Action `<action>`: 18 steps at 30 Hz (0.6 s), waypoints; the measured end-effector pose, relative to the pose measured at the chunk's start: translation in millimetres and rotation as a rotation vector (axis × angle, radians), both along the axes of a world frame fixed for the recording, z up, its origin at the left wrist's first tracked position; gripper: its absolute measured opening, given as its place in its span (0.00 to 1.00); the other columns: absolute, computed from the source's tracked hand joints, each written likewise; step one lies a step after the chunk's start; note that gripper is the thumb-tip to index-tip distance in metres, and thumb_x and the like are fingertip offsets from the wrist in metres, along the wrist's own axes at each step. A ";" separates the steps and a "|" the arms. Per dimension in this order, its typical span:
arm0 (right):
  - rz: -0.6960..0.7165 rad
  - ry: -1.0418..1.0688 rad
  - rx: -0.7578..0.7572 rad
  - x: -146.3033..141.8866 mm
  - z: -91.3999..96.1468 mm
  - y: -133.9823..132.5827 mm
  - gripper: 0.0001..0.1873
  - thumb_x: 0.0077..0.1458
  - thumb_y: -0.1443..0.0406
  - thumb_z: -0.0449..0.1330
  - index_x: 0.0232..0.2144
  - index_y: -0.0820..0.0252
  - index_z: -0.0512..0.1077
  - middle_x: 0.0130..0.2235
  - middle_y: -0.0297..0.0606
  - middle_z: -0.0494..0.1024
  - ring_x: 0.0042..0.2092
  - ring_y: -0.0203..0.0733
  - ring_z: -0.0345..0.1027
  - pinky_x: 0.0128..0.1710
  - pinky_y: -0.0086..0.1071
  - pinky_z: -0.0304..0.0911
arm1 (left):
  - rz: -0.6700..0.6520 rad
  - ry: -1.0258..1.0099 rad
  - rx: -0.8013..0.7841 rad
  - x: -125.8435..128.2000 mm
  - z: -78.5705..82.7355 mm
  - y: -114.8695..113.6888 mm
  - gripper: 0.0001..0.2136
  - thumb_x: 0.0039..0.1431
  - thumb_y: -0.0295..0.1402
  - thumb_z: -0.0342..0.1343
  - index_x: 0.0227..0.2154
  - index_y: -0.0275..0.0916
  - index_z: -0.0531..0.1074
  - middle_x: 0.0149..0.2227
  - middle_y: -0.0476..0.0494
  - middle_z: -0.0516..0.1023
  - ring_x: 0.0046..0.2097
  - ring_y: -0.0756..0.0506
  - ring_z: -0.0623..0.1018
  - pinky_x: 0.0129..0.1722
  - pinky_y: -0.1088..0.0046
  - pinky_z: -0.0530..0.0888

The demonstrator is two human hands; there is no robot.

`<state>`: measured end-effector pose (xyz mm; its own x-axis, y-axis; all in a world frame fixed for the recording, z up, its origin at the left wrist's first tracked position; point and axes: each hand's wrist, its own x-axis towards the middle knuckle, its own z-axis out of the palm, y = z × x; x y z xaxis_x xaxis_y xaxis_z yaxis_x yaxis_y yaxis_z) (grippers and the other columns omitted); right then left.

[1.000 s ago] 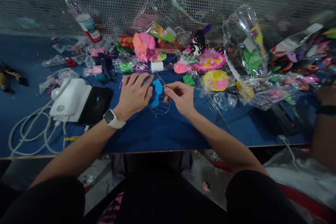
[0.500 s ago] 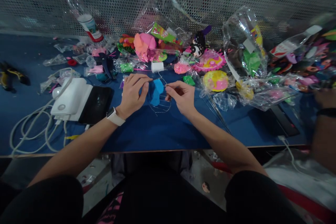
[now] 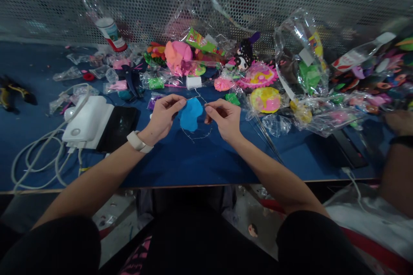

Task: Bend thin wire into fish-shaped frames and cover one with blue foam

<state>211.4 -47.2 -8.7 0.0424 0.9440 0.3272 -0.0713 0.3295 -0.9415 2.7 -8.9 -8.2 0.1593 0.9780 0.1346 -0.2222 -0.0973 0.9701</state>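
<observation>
A bent thin wire frame (image 3: 200, 137), roughly rounded, is held just over the blue table between my two hands. Spread across its middle is a flat, uneven piece of bright blue clay (image 3: 191, 115). At the frame's upper left, my left hand (image 3: 164, 118) pinches the wire by the clay's edge with thumb and forefinger. My right hand (image 3: 225, 119) has its thumb and fingers closed on the wire at the right side. The fingertips hide the exact spots of contact.
Wrapped clay pieces and a yellow-pink clay disc (image 3: 265, 99) crowd the table's back. Left are a white power adapter (image 3: 84, 120), a black phone (image 3: 118, 129) and pliers (image 3: 16, 92). Metal tools (image 3: 269, 139) lie to the right. Another person's hand (image 3: 398, 123) is far right.
My left hand has turned and drawn back slightly, its fingers now curled into a pinch. More of the blue clay shows, spread wider over the wire. My right hand has barely moved.
</observation>
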 end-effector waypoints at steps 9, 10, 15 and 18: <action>0.034 0.024 0.033 -0.1 0.8 0.6 0.15 0.59 0.50 0.75 0.34 0.52 0.81 0.26 0.29 0.77 0.23 0.35 0.73 0.23 0.33 0.71 | 0.074 0.105 0.057 3.2 8.2 -7.4 0.18 0.51 0.50 0.77 0.30 0.40 0.85 0.33 0.43 0.85 0.36 0.46 0.81 0.38 0.68 0.79; 0.038 0.022 0.015 -0.3 0.8 0.5 0.15 0.59 0.50 0.75 0.34 0.53 0.81 0.26 0.29 0.77 0.23 0.36 0.73 0.23 0.33 0.71 | 0.074 0.110 0.053 3.3 9.1 -8.2 0.18 0.52 0.50 0.77 0.31 0.40 0.85 0.33 0.43 0.85 0.36 0.46 0.81 0.38 0.68 0.79; 0.090 0.027 -0.049 -0.6 -0.1 0.4 0.16 0.59 0.49 0.75 0.34 0.54 0.81 0.24 0.28 0.77 0.23 0.36 0.72 0.24 0.33 0.71 | -0.038 0.122 -0.027 3.6 10.2 -11.4 0.18 0.56 0.51 0.75 0.35 0.41 0.86 0.37 0.41 0.86 0.38 0.45 0.82 0.37 0.69 0.79; 0.117 0.016 -0.074 -0.6 1.2 -0.7 0.18 0.59 0.48 0.74 0.34 0.54 0.80 0.23 0.29 0.77 0.23 0.36 0.72 0.25 0.33 0.71 | -0.066 0.166 -0.023 4.2 9.9 -13.7 0.18 0.56 0.51 0.75 0.32 0.40 0.85 0.35 0.42 0.85 0.35 0.46 0.80 0.34 0.70 0.77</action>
<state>210.8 -47.9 -7.5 -0.0648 0.9644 0.2562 -0.1200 0.2474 -0.9615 6.9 -22.6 1.7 0.2413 0.9673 0.0785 -0.0644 -0.0648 0.9958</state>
